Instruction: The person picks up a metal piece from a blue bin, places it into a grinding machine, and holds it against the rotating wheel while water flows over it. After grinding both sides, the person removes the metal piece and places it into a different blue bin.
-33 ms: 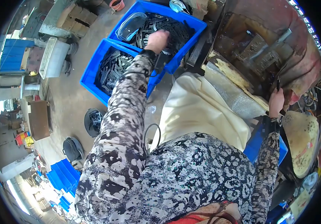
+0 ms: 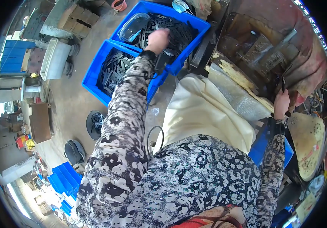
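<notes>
"Where's the right hand [image 2: 281,103]?"
"Right of the cream apron [image 2: 201,110], wrapped around a dark rod [image 2: 283,83]."
"And the left hand [image 2: 158,40]?"
"Beyond the apron, over dark metal strips [image 2: 180,33] in a blue bin [image 2: 177,67]; can't tell if it pinches any."

From my station I see the left arm [image 2: 123,110] reaching well forward and slightly inward, nearly straight. The left grip [image 2: 158,40], a bare hand, shows its back to me, fingers pointing ahead and to the right, their tips too unclear to read. The right arm [image 2: 271,167] runs forward beside my torso [image 2: 205,178]; the right grip [image 2: 281,102] reaches less far, fingers bunched together, how tightly I cannot tell.
</notes>
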Available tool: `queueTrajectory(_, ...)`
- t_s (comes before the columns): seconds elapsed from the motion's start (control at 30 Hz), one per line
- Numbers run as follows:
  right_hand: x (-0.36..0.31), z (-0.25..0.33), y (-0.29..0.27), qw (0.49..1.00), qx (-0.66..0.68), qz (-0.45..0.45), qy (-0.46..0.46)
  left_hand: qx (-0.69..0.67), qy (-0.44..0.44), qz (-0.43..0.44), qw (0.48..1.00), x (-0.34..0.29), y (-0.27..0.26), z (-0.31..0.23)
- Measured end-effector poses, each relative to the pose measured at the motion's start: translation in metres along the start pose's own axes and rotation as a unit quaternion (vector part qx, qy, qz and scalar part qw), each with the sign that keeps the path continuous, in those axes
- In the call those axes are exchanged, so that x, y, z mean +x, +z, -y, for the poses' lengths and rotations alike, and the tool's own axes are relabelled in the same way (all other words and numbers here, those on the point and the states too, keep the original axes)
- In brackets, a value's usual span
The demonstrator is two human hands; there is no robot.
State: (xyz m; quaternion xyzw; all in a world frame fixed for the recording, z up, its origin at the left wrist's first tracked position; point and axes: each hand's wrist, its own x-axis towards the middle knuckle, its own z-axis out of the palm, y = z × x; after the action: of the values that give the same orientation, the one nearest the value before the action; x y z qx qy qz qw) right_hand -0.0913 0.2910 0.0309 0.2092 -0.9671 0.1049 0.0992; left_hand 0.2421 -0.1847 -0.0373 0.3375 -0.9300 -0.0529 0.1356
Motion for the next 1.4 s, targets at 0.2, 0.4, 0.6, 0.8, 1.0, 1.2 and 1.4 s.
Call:
queueTrajectory(0.2,0.000,0.003,0.002,1.000,0.014,0.006,-0.001,-0.111,-0.162,-0.050,0.979,-0.015,-0.034,0.026)
queueTrajectory(0.4,-0.002,0.003,0.000,1.000,-0.005,0.007,-0.004,-0.029,-0.114,0.105,0.987,-0.016,0.001,0.044)
queueTrajectory(0.6,0.013,-0.009,0.042,1.000,0.013,0.001,-0.028,0.049,-0.005,0.080,0.996,-0.018,0.035,0.098)
queueTrajectory(0.8,0.020,-0.031,0.032,0.950,0.286,0.115,0.052,-0.622,-0.315,0.128,0.705,-0.007,0.000,0.024)
queueTrajectory(1.0,0.018,-0.012,0.002,0.824,0.480,0.282,0.104,-0.762,-0.197,0.136,0.602,-0.019,-0.059,-0.075)
queueTrajectory(1.2,0.015,-0.007,0.007,0.805,0.511,0.288,0.093,-0.829,-0.060,0.240,0.502,-0.014,-0.075,-0.172)
queueTrajectory(1.4,0.013,0.002,0.023,0.903,0.360,0.233,0.040,-0.805,-0.021,0.276,0.526,-0.011,-0.071,-0.231)
